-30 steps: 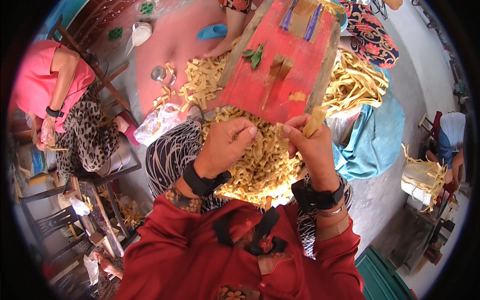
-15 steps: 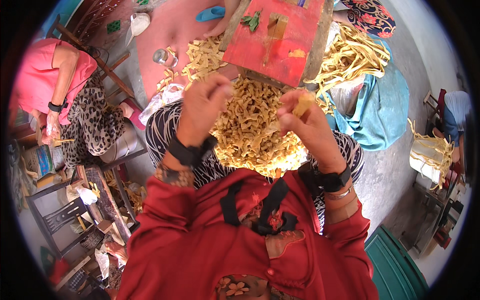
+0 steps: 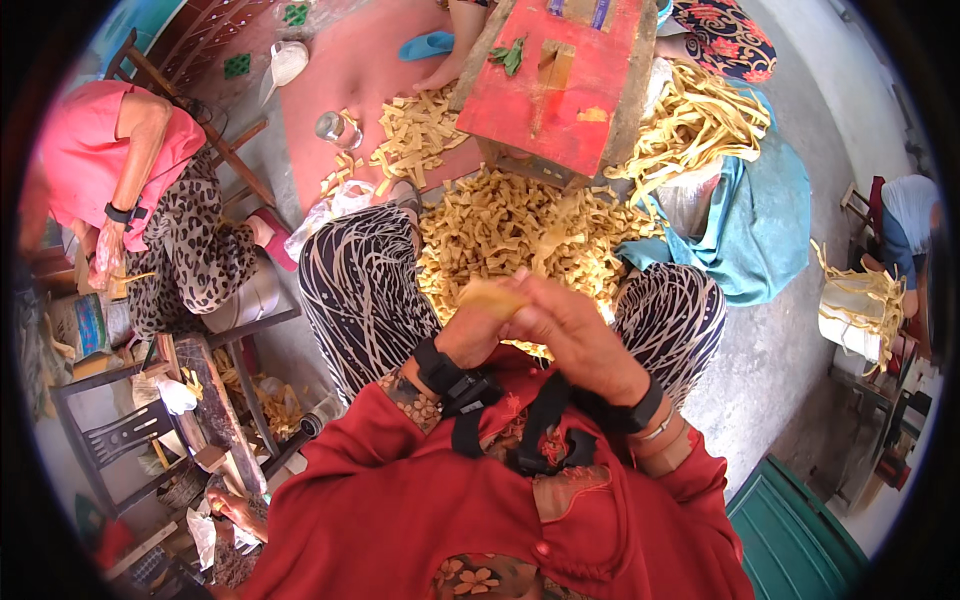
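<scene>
A short, flat, yellowish-tan strip (image 3: 490,297), somewhat blurred, lay between the person's two hands, above the near part of the lap. The right hand (image 3: 568,335) was closed on its end with bent fingers; the left hand (image 3: 474,330) met it from the other side, the strip crossing over its fingers, and whether it gripped could not be told. Just beyond the hands spread a heap of short, crinkled yellow pieces (image 3: 500,235), its near part hidden by them and its sides hemmed in by knees in black-and-white patterned trousers (image 3: 362,300). A red-topped wooden bench (image 3: 510,115) blocked the way past the heap's far edge, bearing a sprig of green leaves (image 3: 510,56) and an upright wooden block (image 3: 556,64). To the right, long yellow strips (image 3: 705,125) lay tangled above a crumpled blue cloth (image 3: 765,245). To the left of the bench, more cut pieces (image 3: 415,130) were scattered beside a glass jar (image 3: 341,130), near a co-worker's hand (image 3: 438,80) and a blue slipper (image 3: 428,45). Farther left sat a co-worker in a pink top (image 3: 90,125).
</scene>
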A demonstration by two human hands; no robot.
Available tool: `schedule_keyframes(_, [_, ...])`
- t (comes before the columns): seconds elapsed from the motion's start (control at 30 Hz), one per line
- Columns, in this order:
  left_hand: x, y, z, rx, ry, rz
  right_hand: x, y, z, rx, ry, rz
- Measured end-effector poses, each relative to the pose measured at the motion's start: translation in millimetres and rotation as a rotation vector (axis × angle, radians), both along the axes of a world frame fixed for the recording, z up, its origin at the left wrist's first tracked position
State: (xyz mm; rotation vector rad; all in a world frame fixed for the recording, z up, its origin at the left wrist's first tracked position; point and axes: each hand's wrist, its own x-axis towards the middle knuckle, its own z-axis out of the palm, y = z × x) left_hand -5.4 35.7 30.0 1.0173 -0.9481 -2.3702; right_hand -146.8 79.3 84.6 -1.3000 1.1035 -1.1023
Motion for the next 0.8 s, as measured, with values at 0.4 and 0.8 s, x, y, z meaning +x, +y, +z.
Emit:
schedule_keyframes(0.4, [19, -12, 19, 0.387, 0.064, 0.373, 9, 20, -5, 0.287, -0.376, 0.152])
schedule_keyframes(0.8, [25, -33, 77, -0.008, 0.153, -0.066, 17, -19, 18, 0.074, -0.388, -0.26])
